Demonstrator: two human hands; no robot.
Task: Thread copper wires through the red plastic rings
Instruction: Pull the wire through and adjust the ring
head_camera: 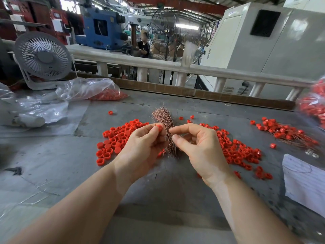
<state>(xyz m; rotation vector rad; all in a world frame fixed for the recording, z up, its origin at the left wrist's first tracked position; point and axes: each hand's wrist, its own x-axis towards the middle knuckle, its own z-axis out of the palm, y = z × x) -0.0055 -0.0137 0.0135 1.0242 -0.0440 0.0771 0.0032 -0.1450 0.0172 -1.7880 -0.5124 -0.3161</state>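
I see one red ring (159,128) pinched at the left hand (140,147) fingertips, right against the copper wire bundle (166,127), which that hand also grips upright. On the bundle's other side, the right hand (198,147) pinches thumb to forefinger at the strands. Loose rings (116,141) lie left of the bundle, more rings (241,152) to its right. Far left of the bundle, a clear plastic bag (91,88) holds red rings.

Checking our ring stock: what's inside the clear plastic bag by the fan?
Red plastic rings fill the clear plastic bag's right end; crumpled film hides the rest.
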